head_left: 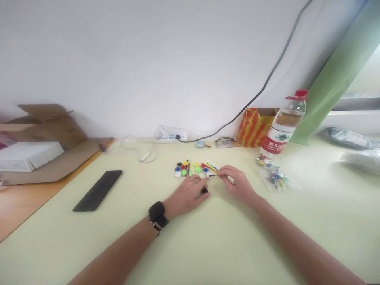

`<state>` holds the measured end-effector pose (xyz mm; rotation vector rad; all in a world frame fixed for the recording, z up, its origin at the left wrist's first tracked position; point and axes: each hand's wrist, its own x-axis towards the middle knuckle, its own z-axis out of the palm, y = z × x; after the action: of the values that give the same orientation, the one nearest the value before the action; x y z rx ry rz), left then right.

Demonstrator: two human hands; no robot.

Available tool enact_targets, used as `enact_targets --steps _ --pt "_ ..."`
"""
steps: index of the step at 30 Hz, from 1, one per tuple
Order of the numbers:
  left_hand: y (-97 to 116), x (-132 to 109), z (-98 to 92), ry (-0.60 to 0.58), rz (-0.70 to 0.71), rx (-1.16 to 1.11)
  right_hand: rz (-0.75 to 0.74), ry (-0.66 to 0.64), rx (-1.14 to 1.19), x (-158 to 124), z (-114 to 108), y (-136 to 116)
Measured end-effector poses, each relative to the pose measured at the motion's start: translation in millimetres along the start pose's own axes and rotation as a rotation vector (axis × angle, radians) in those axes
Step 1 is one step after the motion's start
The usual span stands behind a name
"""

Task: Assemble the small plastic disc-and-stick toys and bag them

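My left hand (190, 192) is low over the table, its thumb and fingers closed around a small black disc (204, 190). To its right, my right hand (238, 185) pinches a thin dark stick with a pointed tip (212, 175). Just beyond the hands lie small round plastic discs in two groups. The left group has a green disc (183, 172), a blue one and others; the right group includes a yellow disc (196, 164) and a white disc (209, 174) beside the stick. Thin coloured sticks (212, 165) lie among them, partly hidden by my fingers.
A black flat case (97, 190) lies to the left, near cardboard (59, 166). A power strip (170, 136) with cables is by the wall. On the right stand a water bottle (284, 122) and striped bag (252, 128), with a clear bag of small parts (277, 178) in front.
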<state>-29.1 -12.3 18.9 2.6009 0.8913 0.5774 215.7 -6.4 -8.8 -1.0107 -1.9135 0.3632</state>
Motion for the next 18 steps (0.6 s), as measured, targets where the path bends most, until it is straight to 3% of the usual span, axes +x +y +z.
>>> enact_targets --steps 11,18 --pt "-2.0 0.5 1.6 0.033 -0.010 -0.005 0.058 0.082 -0.099 0.8 -3.2 13.0" --pt "-3.8 1.6 5.2 0.126 -0.189 -0.363 0.106 0.176 -0.044 4.7 -7.3 5.8"
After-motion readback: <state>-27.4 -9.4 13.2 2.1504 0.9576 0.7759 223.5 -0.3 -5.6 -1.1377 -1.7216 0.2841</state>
